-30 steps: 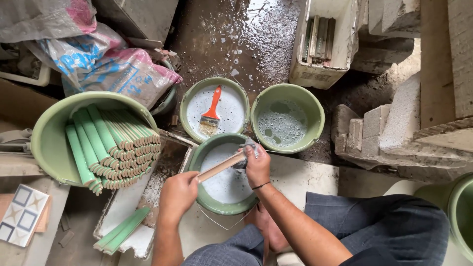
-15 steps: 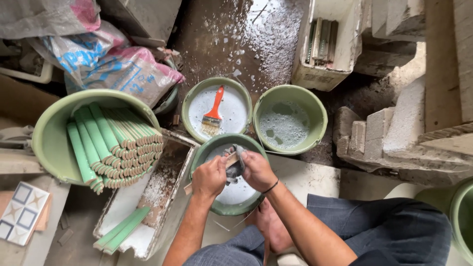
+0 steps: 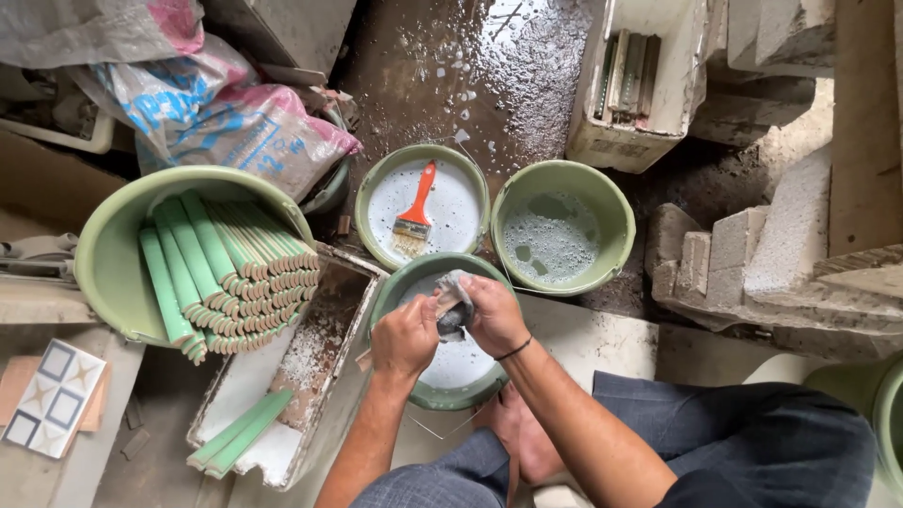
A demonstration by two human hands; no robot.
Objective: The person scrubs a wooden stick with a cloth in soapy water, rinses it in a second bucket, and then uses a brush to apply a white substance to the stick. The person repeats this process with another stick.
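Tile strip [image 3: 439, 303], pale and narrow, sits between the person's two hands over the nearest green bucket [image 3: 403, 282] of milky water. A second ago the left hand [image 3: 404, 336] held it far down by its lower end, with most of its length showing; now that hand has slid up and clenches it close to the right hand [image 3: 493, 315], so only a short stub shows between them and a bit of the lower end pokes out below. The right hand grips a wet grey rag [image 3: 453, 301] bunched around the strip's upper end. That reads to me as a wiping stroke run along the piece.

Around them the concrete floor [image 3: 451, 85] is wet and flecked with foam. An orange-handled brush [image 3: 417, 209] lies in a second bucket, a third bucket [image 3: 562, 226] holds sudsy water, and a big tub [image 3: 113, 245] at the left is stacked with green strips [image 3: 235, 273]. A white tray [image 3: 282, 404] lies beside it, with grey blocks [image 3: 752, 254] at the right.
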